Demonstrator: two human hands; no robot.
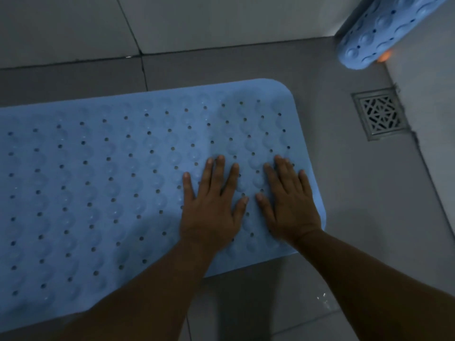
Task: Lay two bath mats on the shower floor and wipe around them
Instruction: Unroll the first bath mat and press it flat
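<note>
A light blue bath mat [110, 183] with rows of small holes and round bumps lies flat on the grey shower floor, reaching off the left edge of the view. My left hand [213, 205] presses flat on its right part, fingers spread and straight. Beside it my right hand [290, 203] presses flat near the mat's right edge, fingers straight too. A second blue mat [384, 30], rolled up with its suction cups showing, leans in the top right corner against the wall.
A square metal floor drain [380, 114] sits to the right of the flat mat, near the wall. Grey tiled walls [197, 20] rise behind the mat and at the right. Wet floor tiles [320, 299] show near my right forearm.
</note>
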